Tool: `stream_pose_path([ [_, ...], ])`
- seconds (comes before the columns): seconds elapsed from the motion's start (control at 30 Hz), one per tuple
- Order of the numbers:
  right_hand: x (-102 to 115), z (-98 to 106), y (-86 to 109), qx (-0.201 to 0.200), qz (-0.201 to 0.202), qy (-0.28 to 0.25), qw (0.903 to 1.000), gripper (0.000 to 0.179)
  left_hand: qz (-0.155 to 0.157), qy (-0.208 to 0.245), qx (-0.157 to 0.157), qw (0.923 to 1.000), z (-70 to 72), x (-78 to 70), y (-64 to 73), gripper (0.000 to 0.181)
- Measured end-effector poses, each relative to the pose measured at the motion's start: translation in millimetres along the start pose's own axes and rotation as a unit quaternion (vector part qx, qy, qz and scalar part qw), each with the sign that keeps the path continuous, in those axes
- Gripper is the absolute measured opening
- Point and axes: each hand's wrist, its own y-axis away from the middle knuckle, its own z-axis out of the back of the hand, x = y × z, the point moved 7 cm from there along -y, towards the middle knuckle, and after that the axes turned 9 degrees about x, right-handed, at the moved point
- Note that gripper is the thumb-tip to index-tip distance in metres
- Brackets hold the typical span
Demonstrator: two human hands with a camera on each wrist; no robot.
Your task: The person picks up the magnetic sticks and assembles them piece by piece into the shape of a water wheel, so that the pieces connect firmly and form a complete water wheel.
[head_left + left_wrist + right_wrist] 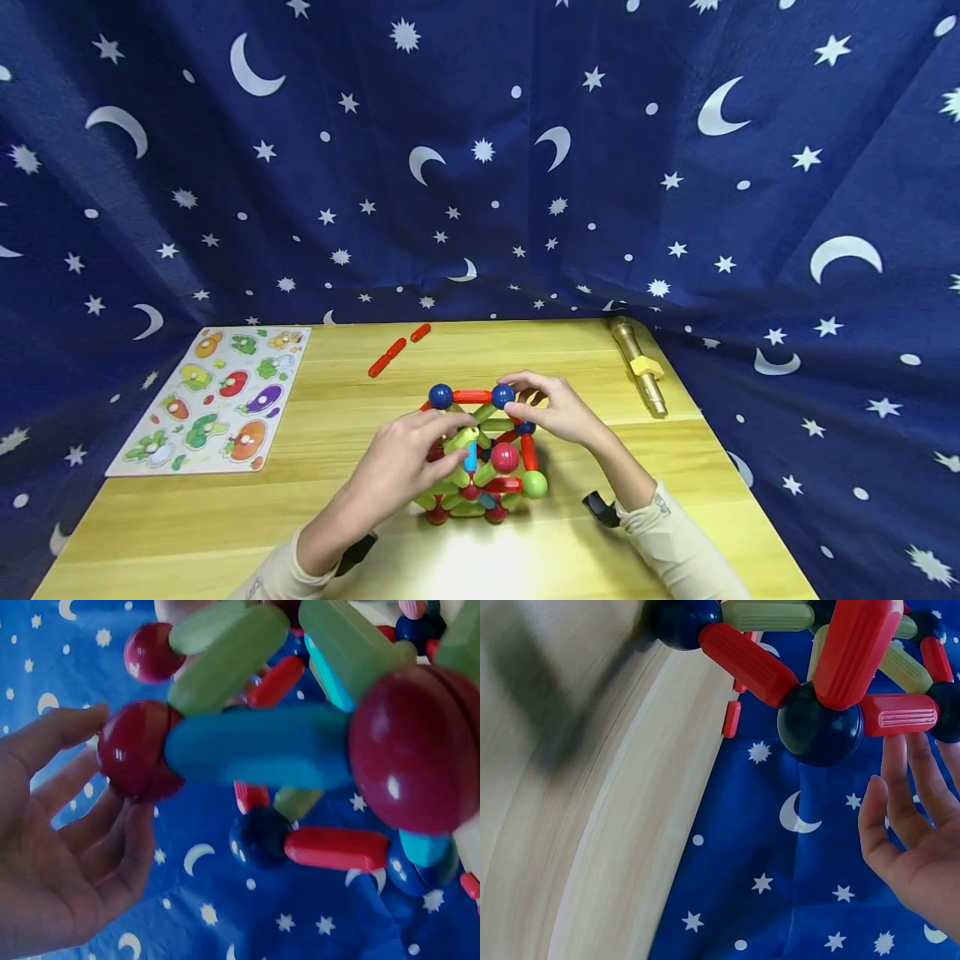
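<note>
A structure of magnetic sticks and balls (472, 397) stands on the table between both hands. My left hand (411, 450) reaches to its near left side. In the left wrist view, its thumb and fingers hold a dark red ball (139, 750) joined to a blue stick (259, 746). My right hand (555, 407) is at the top right corner, beside a dark blue ball (502, 396). In the right wrist view, its fingertips touch a red stick (900, 714) from below, with the thumb apart from it. The left hand hides part of the structure's left side.
Loose red sticks (387, 357) lie toward the back of the table (337, 433). A vegetable picture board (217, 400) is at the left. At the right lies a gold-coloured rod (628, 346) with a yellow block (647, 367). A blue star-patterned curtain (480, 208) hangs behind.
</note>
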Motion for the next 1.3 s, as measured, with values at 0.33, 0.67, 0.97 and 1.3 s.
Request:
stream_pose_path([
  [0.33, -2, -2, 0.5, 0.004, -0.007, 0.004, 1.0000, 0.031, -0.073, -0.114, 0.084, 0.9872, -16.8, -20.7, -11.6, 0.030],
  [0.67, 1, 3, -2.5, -0.005, -0.005, 0.008, 0.9999, 0.032, -0.070, -0.193, 0.075, 0.9757, -19.3, -24.9, -17.3, 0.032],
  [0.97, 1, 4, -2.3, -0.004, -0.002, 0.007, 1.0000, 0.031, -0.048, -0.203, 0.111, 0.9716, -25.4, -23.0, -24.9, 0.044],
  [1.3, 3, 1, -0.2, -0.003, 0.012, 0.000, 0.9999, 0.031, -0.072, -0.083, 0.185, 0.9766, -44.6, -19.6, -38.4, 0.035],
])
